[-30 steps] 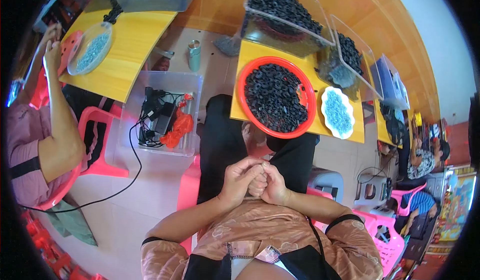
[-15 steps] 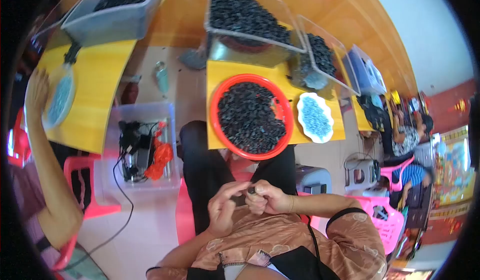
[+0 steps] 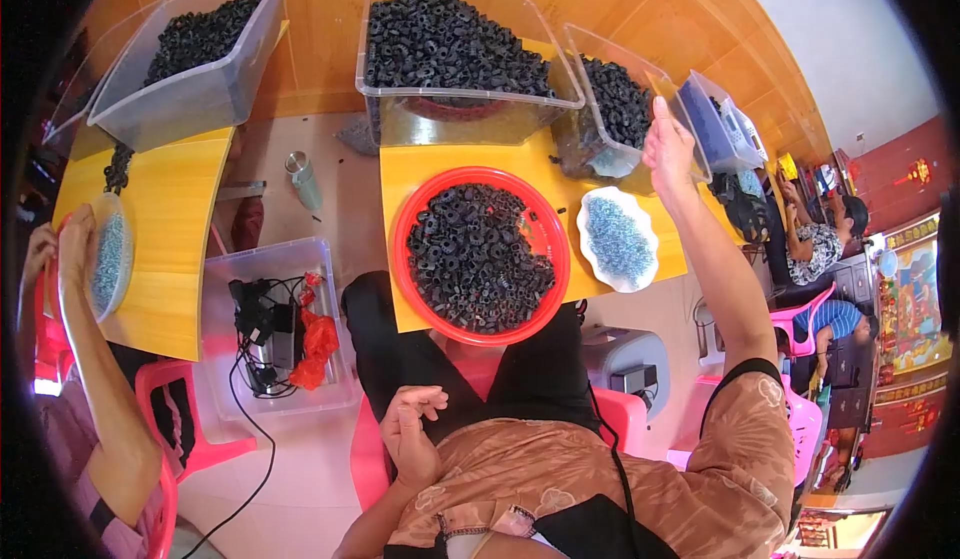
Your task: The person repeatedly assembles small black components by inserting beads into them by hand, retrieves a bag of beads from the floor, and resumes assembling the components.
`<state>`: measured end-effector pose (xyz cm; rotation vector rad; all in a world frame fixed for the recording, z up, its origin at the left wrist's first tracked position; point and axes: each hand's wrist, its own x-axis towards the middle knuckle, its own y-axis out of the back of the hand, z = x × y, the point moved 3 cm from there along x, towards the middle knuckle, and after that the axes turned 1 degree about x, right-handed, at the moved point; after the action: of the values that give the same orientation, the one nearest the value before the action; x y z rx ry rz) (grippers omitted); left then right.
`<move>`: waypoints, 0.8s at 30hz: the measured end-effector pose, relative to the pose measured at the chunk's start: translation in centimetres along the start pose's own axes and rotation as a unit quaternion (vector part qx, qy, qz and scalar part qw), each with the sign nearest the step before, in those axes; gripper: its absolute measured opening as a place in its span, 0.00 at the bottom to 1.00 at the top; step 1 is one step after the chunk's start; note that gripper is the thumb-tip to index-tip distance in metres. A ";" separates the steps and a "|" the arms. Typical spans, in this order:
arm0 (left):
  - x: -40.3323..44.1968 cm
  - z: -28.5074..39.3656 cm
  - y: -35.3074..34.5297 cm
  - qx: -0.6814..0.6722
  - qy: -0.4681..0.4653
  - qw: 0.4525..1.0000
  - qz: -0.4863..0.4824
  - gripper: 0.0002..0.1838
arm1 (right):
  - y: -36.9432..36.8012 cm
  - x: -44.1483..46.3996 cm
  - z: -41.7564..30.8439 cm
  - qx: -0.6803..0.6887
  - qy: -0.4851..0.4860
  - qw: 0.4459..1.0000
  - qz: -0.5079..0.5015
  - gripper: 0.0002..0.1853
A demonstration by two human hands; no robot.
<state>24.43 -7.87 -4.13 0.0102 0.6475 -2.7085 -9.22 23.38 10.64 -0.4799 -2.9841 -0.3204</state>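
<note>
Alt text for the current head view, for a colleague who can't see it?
The right hand is raised by a clear bin of small black parts; the left hand is half-curled, over the lap. Ahead, a yellow table holds a red bowl with more such parts and a scalloped white dish of pale blue pieces.

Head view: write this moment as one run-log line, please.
right hand: raised by clear bin | left hand: near lap | red tray: holds black parts
</note>
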 end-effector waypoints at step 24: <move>45.7 -12.2 3.1 0.458 -0.042 0.887 0.040 0.12 | -2.8 3.4 2.2 -0.352 0.102 0.922 -0.123 0.22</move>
<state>-18.28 -20.50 -20.45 0.1478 -0.6789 -2.6416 -13.50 22.32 8.44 -0.0949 -2.6392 -1.3902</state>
